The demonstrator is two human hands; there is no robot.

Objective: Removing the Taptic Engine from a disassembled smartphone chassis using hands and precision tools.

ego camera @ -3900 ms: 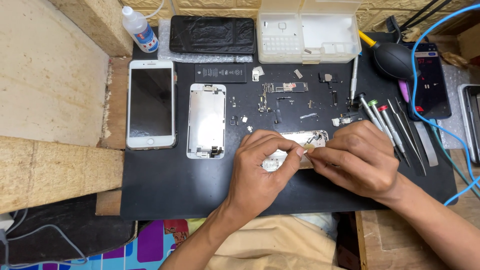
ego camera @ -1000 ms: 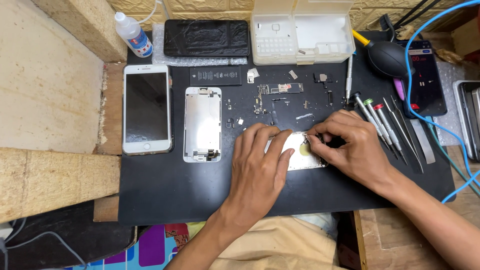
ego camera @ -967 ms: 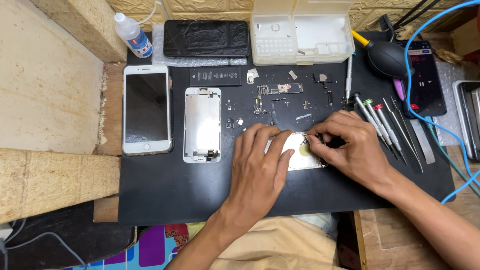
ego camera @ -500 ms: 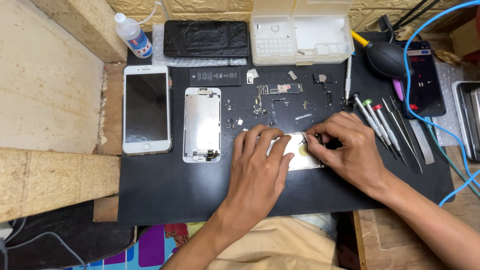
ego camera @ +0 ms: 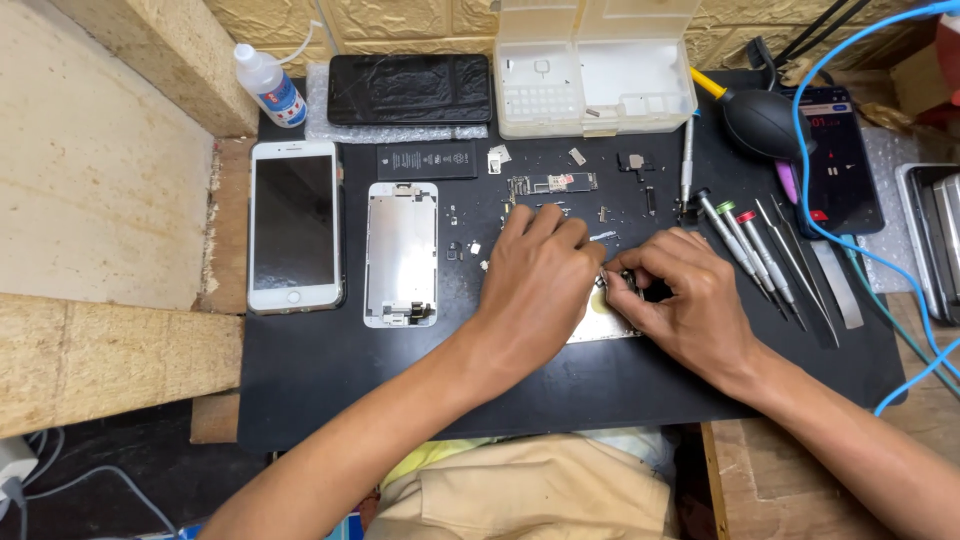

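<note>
My left hand (ego camera: 538,275) lies flat over a silver phone housing (ego camera: 608,327) on the black work mat (ego camera: 330,380) and presses it down. Only the housing's lower right strip shows. My right hand (ego camera: 688,300) pinches a small dark part (ego camera: 612,283) at the housing's upper edge between thumb and fingers; the part is mostly hidden. A silver screen backplate (ego camera: 401,252) lies left of my left hand. A white phone (ego camera: 293,225) lies face up further left. A small circuit board (ego camera: 552,184) and a black battery (ego camera: 427,160) lie above my hands.
Several screwdrivers and tweezers (ego camera: 765,258) lie right of my right hand. A clear parts box (ego camera: 595,70), a black cracked phone (ego camera: 410,88), a squeeze bottle (ego camera: 268,84) and a black air blower (ego camera: 762,118) stand at the back. A blue cable (ego camera: 800,170) crosses a dark phone (ego camera: 838,160). Tiny screws dot the mat.
Both hands have shifted slightly up and right on the housing. My left hand went from gripping its edge to lying flat over it; my right hand keeps pinching at the top edge.
</note>
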